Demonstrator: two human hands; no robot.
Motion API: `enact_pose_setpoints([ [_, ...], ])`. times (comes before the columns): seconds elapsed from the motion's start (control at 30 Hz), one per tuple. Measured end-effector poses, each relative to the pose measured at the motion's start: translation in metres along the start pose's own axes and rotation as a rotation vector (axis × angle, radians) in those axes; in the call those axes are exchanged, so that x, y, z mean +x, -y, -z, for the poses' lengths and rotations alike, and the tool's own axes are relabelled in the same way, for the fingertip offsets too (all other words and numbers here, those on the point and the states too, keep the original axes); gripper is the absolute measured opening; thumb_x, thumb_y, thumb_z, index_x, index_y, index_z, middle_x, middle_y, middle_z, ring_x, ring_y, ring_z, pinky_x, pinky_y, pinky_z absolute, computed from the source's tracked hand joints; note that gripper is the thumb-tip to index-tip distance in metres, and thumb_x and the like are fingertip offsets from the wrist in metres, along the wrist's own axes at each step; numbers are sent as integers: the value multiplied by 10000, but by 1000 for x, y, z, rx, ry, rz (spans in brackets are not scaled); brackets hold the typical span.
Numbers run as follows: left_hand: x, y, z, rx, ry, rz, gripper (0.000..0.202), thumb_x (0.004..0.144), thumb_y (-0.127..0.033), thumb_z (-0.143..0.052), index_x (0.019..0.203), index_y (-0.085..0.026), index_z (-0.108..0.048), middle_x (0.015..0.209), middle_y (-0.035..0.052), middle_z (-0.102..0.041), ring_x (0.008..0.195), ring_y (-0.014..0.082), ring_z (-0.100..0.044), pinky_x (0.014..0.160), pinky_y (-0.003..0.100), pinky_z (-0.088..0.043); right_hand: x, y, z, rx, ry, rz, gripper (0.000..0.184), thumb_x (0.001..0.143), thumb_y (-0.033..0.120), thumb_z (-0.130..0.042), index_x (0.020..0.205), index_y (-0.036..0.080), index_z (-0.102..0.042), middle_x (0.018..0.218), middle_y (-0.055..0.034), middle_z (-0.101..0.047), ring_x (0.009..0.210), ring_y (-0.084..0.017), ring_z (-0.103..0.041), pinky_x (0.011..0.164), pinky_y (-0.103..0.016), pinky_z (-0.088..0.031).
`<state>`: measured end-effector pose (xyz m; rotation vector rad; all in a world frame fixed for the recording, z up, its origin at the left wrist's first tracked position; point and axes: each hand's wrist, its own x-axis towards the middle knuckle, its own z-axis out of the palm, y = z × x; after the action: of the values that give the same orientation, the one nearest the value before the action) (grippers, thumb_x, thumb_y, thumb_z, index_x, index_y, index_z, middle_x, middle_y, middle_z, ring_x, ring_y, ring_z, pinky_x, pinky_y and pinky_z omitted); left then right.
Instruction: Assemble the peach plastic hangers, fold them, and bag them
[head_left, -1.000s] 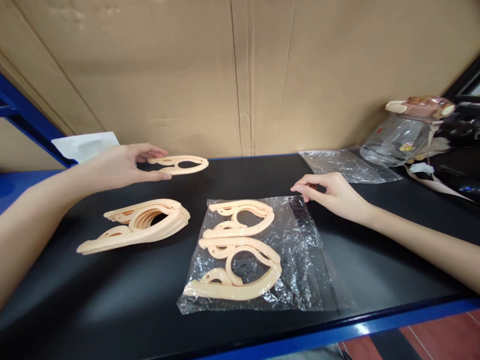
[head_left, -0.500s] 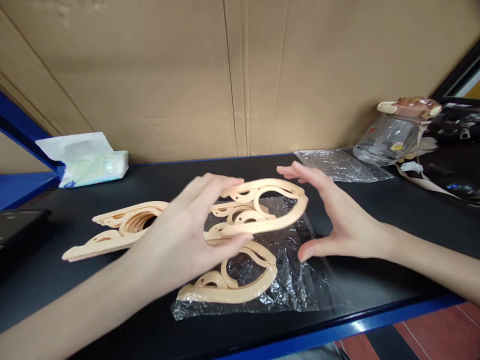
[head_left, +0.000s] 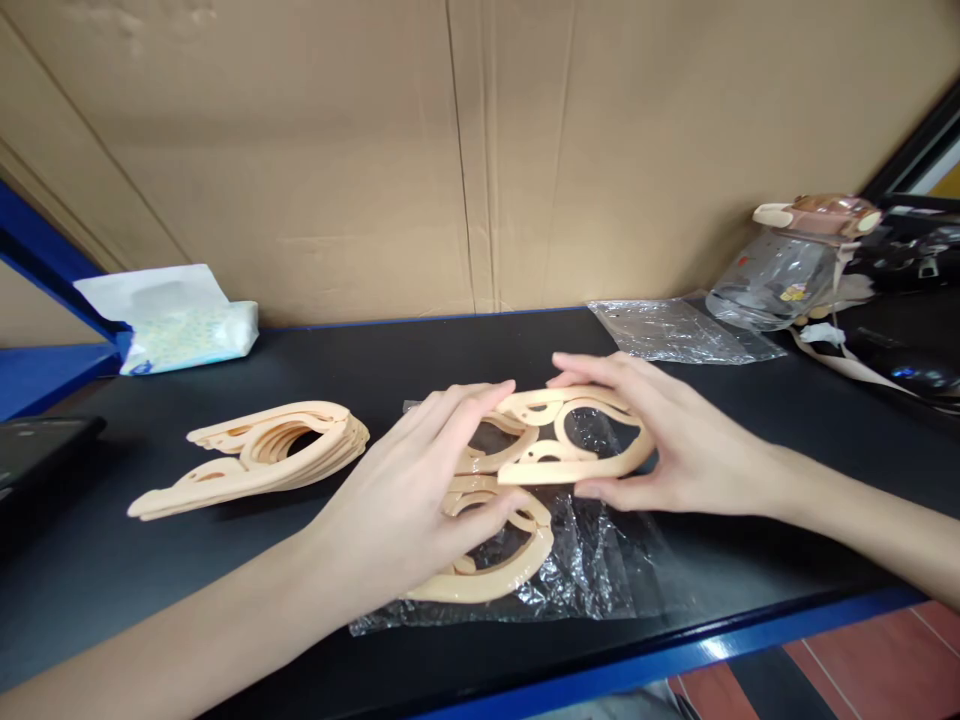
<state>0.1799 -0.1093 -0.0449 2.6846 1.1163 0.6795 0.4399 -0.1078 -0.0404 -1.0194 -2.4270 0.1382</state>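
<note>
A beige plastic folding hanger, folded up, is held between my two hands above the plastic bag. My right hand grips its rounded right end, fingers along the far edge and thumb on the near edge. The fingertips of my left hand are around the hanger's left end; whether the thumb still presses on it is hard to see. Beneath lies a clear plastic bag with more folded hangers in it, partly covered by my left hand. A stack of folded hangers lies to the left.
A tissue pack stands at the back left, and a dark phone-like object lies at the left edge. Another clear bag lies at the back right beside a water bottle and a black bag. Cardboard walls the back.
The hanger has moved right and down from my left hand's grip into my right hand, which has closed around its rounded end. My left hand has moved right, away from the stack.
</note>
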Motion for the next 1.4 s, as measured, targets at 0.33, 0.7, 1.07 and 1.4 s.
enact_pose_setpoints([
  [0.33,5,14,4,56,89,251,411,940,-273,-275,1262,-197,-519,1220,73,-595,1079,244,-582,921,446,-495,-18,-46,58,49,291,-143,731,725,399,-740,1370,298,-413,1222,-65,-632,1073,-281,-630,856,-378,-542],
  [0.7,3,14,6,70,134,331,433,923,-302,-285,1296,-211,-483,1266,70,-604,1122,260,-598,946,454,-488,-10,-11,27,163,311,-246,629,634,492,-795,1171,297,-535,1170,-10,-637,1017,-254,-641,790,-337,-549],
  [1.07,-1,-4,4,-39,190,86,537,874,-517,-545,1346,-285,-434,1415,49,-490,1287,283,-452,1047,460,-406,-11,-11,-5,246,234,-157,1039,652,539,-776,1485,331,-192,1399,-75,-494,1197,-264,-559,982,-417,-482],
  [1.4,0,0,-1,-44,150,57,559,806,-500,-652,1304,-307,-484,1385,15,-519,1232,268,-500,1003,427,-445,-14,-17,10,178,293,-158,937,755,447,-717,1510,351,-171,1191,-62,-629,1077,-255,-603,947,-449,-477],
])
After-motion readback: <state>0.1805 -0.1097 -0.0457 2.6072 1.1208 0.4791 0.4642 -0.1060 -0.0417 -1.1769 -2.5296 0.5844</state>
